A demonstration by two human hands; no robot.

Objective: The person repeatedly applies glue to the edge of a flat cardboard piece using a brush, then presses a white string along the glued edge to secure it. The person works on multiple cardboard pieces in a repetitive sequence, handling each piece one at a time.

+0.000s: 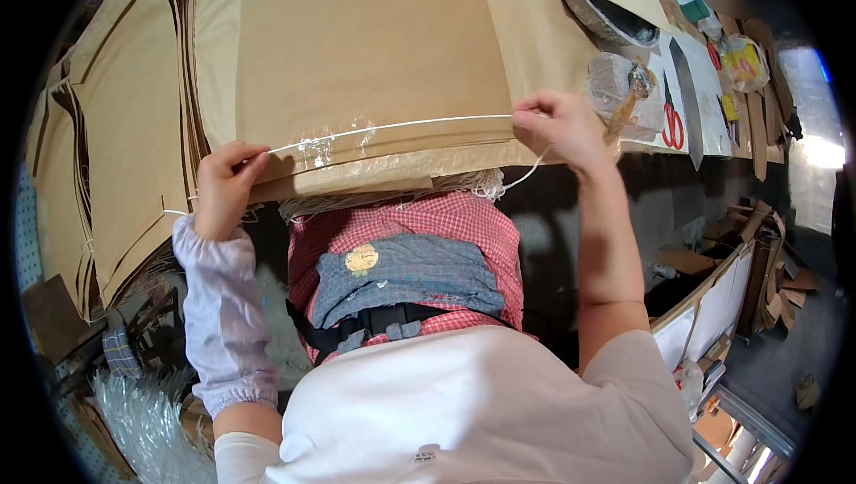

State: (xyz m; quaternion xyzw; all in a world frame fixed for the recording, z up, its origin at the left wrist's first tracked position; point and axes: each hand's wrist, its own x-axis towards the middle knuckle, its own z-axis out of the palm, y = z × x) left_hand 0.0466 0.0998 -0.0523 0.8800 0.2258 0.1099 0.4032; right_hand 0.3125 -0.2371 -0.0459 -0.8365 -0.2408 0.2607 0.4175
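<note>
A white string (401,124) runs taut between my two hands, just over the near edge of a brown paper sheet (370,38). My left hand (227,181) pinches the string at its left side, near the paper's left corner. With thumb and fingers closed, my right hand (560,125) grips the other side, and a loose length hangs from it toward my lap. Clear tape (334,140) shines on the paper's near edge. A bundle of white strings (357,203) hangs under the table edge before my checked apron (312,227).
Stacks of folded brown paper (134,118) lie at the left. On the right are red-handled scissors (672,123), a grey blade-like strip (685,96), a plastic-wrapped bundle (615,82) and a dark bowl-like thing (615,20). Clear plastic strips (147,421) stand at the lower left.
</note>
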